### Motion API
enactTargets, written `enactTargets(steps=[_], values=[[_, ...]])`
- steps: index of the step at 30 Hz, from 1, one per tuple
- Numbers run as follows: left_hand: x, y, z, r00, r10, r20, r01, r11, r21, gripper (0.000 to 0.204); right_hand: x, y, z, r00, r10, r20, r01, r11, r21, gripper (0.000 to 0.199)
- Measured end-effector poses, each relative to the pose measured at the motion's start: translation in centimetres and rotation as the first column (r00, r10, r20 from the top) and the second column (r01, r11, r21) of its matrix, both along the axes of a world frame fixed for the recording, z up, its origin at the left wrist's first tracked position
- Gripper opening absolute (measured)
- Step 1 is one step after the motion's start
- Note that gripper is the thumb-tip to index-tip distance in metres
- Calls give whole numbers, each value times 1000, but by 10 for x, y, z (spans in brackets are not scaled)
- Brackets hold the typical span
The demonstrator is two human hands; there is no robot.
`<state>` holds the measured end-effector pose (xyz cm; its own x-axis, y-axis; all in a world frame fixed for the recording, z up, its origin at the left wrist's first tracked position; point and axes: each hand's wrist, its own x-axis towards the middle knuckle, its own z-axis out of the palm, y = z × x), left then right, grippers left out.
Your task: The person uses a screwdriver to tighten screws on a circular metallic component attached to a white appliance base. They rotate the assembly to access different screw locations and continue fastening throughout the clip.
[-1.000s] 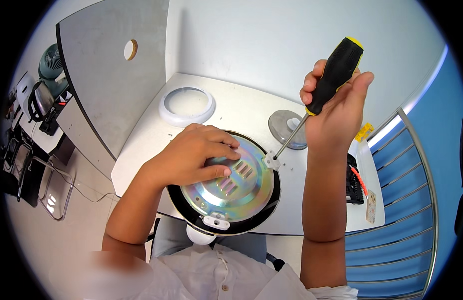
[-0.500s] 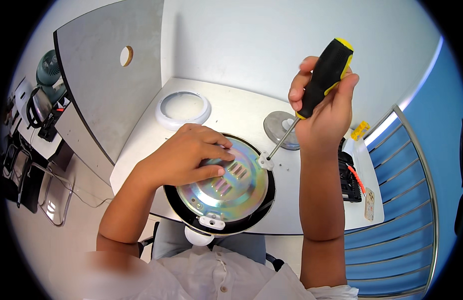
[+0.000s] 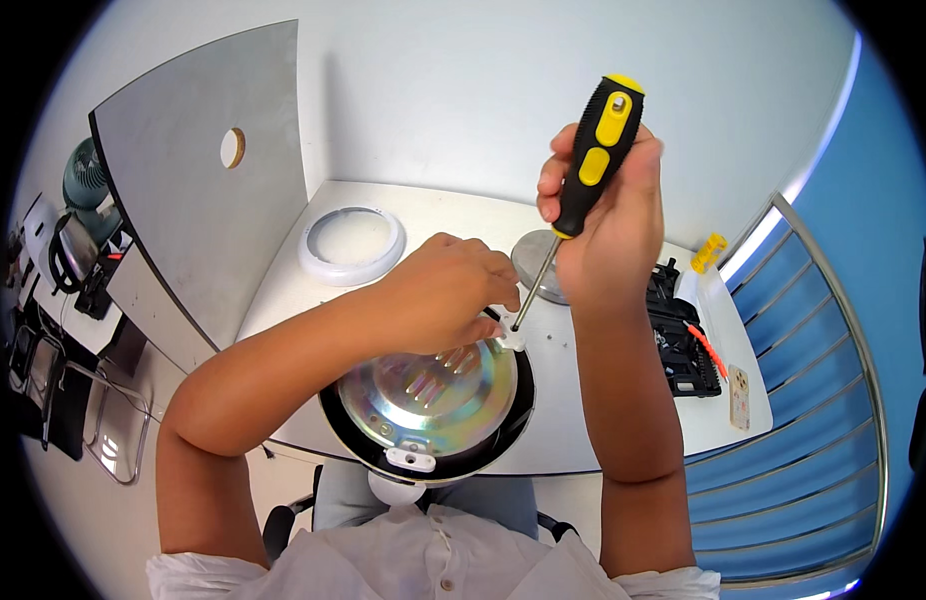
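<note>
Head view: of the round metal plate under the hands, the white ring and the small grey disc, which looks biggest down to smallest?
1. round metal plate, though nearest the camera
2. white ring
3. small grey disc, partly hidden by the right hand

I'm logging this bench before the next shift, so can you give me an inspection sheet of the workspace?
Surface: white table, its near edge overhung by the round metal lamp base.
Job's things: screwdriver, tip on a white clip at the base's rim.
Clutter: white ring, metal disc, black tool case.
Grippers: right hand grips the screwdriver; left hand rests on the base.
Cables: nothing seen.
Surroundings: grey panel, blue chair.
</note>
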<state>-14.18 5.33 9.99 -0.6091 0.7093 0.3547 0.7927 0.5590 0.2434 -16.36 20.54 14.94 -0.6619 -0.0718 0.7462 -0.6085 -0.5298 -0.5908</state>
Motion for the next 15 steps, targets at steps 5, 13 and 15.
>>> enactTargets(steps=[5, 13, 15], values=[[-14, 7, 0, 997, -13, 70, 17, 998, -59, 16, 2, -3, 1, 996, -90, 5, 89, 991, 100, 33], [-26, 7, -1, 979, -94, 182, 93, 996, 10, 16, -3, -2, 0, 1000, -10, 6, 9, 994, 111, 39], [-27, 6, -2, 969, -117, 220, 108, 993, 53, 18, -2, -2, 2, 1000, 14, 5, -14, 997, 81, 39]])
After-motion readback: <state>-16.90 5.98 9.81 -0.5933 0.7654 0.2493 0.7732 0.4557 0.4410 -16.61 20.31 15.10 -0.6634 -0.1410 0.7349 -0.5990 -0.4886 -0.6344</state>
